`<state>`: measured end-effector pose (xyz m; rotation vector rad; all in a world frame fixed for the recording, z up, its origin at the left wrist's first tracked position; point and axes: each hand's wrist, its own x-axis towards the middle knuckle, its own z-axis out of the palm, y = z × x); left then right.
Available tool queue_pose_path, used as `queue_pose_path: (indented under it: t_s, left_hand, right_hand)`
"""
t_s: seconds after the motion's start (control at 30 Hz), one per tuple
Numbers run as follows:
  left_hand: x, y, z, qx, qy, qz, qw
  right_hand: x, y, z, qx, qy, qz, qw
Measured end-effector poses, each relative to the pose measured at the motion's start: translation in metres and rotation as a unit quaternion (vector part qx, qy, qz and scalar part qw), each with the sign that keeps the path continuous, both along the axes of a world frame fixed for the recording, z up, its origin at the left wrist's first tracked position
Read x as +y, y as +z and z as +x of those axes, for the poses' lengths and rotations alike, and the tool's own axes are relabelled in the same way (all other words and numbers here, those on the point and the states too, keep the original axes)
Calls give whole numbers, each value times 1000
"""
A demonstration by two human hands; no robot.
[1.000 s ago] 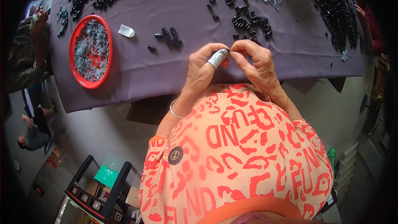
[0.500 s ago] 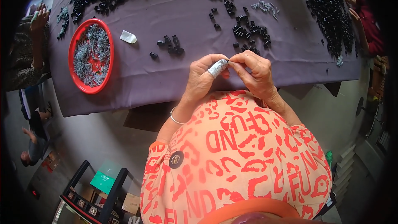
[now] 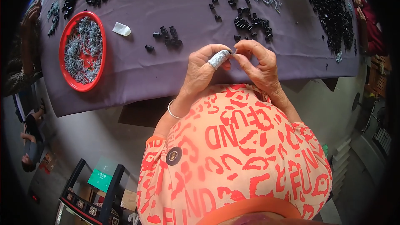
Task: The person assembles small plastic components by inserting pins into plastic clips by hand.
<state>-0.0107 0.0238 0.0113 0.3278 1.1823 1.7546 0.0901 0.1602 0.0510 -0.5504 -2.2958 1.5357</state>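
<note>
Black piece [image 3: 230, 52]: 1, left grip [image 3: 202, 63] pinching | pale pin [image 3: 234, 51]: 1, right grip [image 3: 262, 63] pinching | red basin [image 3: 83, 87]: 1

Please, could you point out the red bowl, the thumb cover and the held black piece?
Red bowl [image 3: 84, 87]: head view, lower rim.
Thumb cover [image 3: 218, 59]: head view, its middle.
Black piece [image 3: 231, 52]: head view, visible part.

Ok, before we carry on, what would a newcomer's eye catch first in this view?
Probably the bright red oval basin of grey pieces on the left of the purple-grey table cover, or the peach shirt with red print filling the lower middle. Near the centre, a pale sleeve covers the thumb of the left hand, whose fingertips meet those of the right hand at a tiny dark piece.
</note>
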Motion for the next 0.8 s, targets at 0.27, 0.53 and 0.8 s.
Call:
queue_pose_path:
  t_s: [0.27,0.53,0.8]
  left_hand:
    - [2,4,5,80,20,-21,996]
    - [1,3,10,169,32,-45,984]
    - [0,0,8,-23,38,-4,999]
  right_hand:
    - [2,-5,0,43,24,139,989]
    - [-1,-9,1,56,28,170,983]
    - [10,-5,3,46,15,117,992]
